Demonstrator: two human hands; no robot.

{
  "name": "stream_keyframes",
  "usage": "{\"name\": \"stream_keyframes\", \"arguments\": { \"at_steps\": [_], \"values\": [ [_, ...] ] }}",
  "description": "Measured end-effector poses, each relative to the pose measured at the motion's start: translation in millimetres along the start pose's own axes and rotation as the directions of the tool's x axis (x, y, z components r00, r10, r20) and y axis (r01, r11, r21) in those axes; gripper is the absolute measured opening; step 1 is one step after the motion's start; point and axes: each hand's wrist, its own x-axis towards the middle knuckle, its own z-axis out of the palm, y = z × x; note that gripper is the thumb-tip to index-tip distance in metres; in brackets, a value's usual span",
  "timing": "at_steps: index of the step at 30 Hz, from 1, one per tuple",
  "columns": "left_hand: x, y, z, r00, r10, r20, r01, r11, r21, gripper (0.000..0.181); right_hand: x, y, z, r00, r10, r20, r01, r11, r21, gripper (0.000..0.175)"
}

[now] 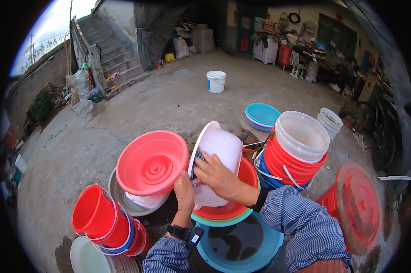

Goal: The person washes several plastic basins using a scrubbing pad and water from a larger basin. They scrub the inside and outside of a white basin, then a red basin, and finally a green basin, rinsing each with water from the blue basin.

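A white plastic basin (222, 146) is tipped on its side before me, its outer wall towards me. My left hand (184, 192) grips it near the rim, thumb up, its other fingers hidden; the pink basin (137, 167) is right beside the thumb. Spread over the white wall, my slightly blurred right hand (221, 179) covers part of a dark patterned patch (198, 165), probably a print. Below sits a red basin (248, 175) stacked in green and turquoise ones. Nearest me, a blue basin (273, 245) holds dark water.
Nested red and blue buckets (96, 211) lean at left above a white bucket (89, 256). At right stand stacked buckets (296, 153) and a red lidded bin (359, 204). Farther off are a turquoise basin (262, 114), a lone white bucket (216, 82) and concrete stairs (115, 51).
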Motion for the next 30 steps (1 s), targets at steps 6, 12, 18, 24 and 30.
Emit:
{"name": "stream_keyframes", "arguments": {
  "at_steps": [6,12,18,24,30],
  "values": [
    [0.0,13.0,-2.8,0.991,-0.094,0.099,0.102,0.992,-0.077,0.036,5.9,13.0,-2.1,0.996,0.077,-0.032,-0.075,0.995,0.061,0.031],
    [-7.1,30.6,2.7,0.994,-0.105,0.027,0.108,0.984,-0.142,0.024,33.9,106.5,-30.2,0.686,0.720,0.104,-0.663,0.560,0.497,0.037],
    [-2.5,33.0,1.3,0.981,-0.196,0.002,0.193,0.965,-0.180,0.025,5.3,58.8,-12.9,0.892,0.451,-0.032,-0.429,0.865,0.260,0.039],
    [-2.2,27.0,5.6,0.976,-0.218,-0.012,0.209,0.947,-0.243,0.027,-24.3,0.1,-2.3,0.983,0.180,-0.038,-0.173,0.975,0.137,0.036],
    [-4.5,31.6,1.1,0.975,-0.221,0.023,0.221,0.952,-0.210,0.031,7.5,104.7,-3.4,0.660,0.747,0.085,-0.644,0.503,0.576,0.038]
  ]
}}
